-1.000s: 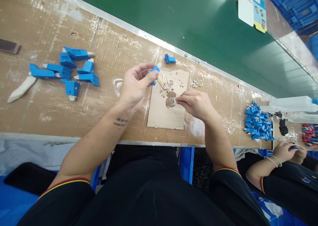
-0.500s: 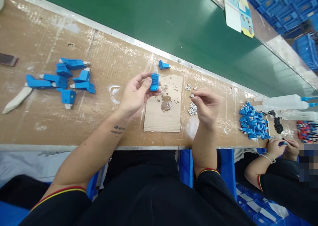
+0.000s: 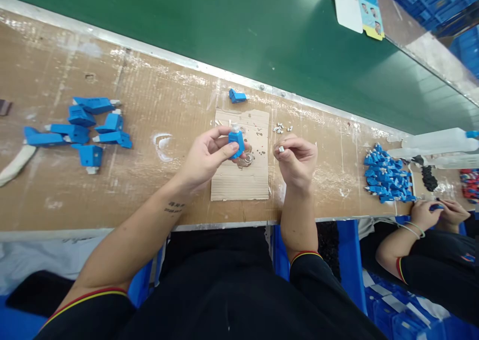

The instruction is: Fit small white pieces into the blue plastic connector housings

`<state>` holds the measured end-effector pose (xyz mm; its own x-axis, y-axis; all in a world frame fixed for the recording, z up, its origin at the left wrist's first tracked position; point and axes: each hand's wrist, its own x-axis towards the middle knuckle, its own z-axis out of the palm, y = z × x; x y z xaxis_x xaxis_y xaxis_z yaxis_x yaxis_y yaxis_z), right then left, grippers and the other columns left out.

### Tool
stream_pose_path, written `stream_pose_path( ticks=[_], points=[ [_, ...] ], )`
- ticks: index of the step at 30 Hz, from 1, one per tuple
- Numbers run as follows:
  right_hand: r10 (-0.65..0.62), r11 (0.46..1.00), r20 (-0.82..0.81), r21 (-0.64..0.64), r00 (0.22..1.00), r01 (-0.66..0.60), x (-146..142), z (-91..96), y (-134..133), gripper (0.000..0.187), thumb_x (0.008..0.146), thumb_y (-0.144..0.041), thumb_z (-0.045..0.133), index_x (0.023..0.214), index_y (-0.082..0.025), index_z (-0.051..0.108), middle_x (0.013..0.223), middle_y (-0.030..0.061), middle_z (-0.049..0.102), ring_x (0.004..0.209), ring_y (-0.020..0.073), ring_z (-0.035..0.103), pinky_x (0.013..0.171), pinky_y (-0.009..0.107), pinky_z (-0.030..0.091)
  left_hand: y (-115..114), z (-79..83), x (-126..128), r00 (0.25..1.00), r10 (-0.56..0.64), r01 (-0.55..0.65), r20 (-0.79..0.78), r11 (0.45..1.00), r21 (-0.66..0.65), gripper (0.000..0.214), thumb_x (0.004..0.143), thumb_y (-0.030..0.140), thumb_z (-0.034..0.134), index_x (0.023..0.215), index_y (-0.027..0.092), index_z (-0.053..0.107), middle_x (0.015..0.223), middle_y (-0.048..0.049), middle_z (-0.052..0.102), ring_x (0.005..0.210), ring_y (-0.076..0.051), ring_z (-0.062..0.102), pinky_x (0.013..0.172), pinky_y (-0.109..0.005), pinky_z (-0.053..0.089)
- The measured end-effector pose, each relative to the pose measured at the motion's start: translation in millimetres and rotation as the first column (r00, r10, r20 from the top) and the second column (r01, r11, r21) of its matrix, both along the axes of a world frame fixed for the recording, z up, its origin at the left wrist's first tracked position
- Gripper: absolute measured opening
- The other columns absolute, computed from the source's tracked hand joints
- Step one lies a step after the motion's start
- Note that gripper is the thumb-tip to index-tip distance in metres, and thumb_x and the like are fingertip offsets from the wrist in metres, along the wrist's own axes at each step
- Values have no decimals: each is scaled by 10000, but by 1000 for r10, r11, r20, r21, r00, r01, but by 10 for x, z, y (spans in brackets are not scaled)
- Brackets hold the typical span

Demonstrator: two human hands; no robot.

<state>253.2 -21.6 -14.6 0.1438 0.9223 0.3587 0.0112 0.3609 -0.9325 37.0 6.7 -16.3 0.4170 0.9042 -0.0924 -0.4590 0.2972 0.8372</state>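
My left hand is closed on a small blue plastic part, held upright over a stained piece of cardboard. My right hand is just to the right of it, thumb and forefinger pinched on a tiny silver piece. A few more small silver pieces lie on the wooden bench beyond my right hand. A single blue part rests at the bench's far edge.
Several assembled blue parts lie at the left of the bench, a heap of small blue parts at the right. A green conveyor belt runs behind. A co-worker's hands work at far right.
My right hand rose from the cardboard, moved right, then came back toward the left with a silver piece pinched. My left hand turned the blue part and lowered it closer to the cardboard.
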Motion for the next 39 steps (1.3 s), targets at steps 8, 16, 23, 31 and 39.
stream_pose_path(
  ticks=[8, 16, 23, 31, 39],
  points=[
    [9, 1000, 91, -22, 996, -7, 21, 5, -13, 345, 787, -635, 885, 814, -302, 801, 662, -28, 627, 607, 125, 568, 534, 296, 487, 97, 13, -92, 990, 125, -124, -64, 992, 20, 212, 821, 257, 858, 949, 202, 698, 891, -54, 817, 701, -155, 710, 616, -271, 549],
    [35, 993, 114, -118, 993, -22, 11, 94, -23, 436, 733, -686, 894, 747, -267, 776, 636, -22, 627, 571, 119, 545, 518, 295, 472, 71, 5, -83, 996, 72, -73, -58, 997, -14, 224, 838, 204, 821, 991, 199, 658, 851, -58, 795, 732, -186, 739, 649, -294, 558],
    [198, 978, 557, -168, 807, -124, 130, 315, -12, 183, 928, -449, 787, 883, -278, 834, 807, 9, 776, 698, 140, 642, 631, 310, 503, 98, -9, -66, 994, 83, -84, -68, 996, -3, 224, 823, 215, 823, 980, 205, 663, 806, -37, 785, 739, -186, 750, 625, -278, 558],
    [248, 967, 923, -216, 293, -136, 87, 234, 24, 247, 1046, -317, 598, 1020, -250, 835, 985, 66, 795, 891, 196, 707, 765, 329, 512, 150, -37, -92, 985, 158, -161, -61, 986, -36, 230, 835, 194, 835, 947, 214, 635, 822, -34, 771, 749, -187, 734, 632, -287, 564],
    [216, 969, 961, -189, 171, -161, 59, 193, 45, 278, 1070, -318, 563, 1028, -266, 833, 946, 55, 769, 851, 184, 681, 712, 321, 466, 149, -19, -84, 985, 166, -168, -41, 985, -41, 225, 820, 163, 824, 923, 214, 631, 795, -16, 765, 697, -163, 721, 590, -263, 541]
  ],
)
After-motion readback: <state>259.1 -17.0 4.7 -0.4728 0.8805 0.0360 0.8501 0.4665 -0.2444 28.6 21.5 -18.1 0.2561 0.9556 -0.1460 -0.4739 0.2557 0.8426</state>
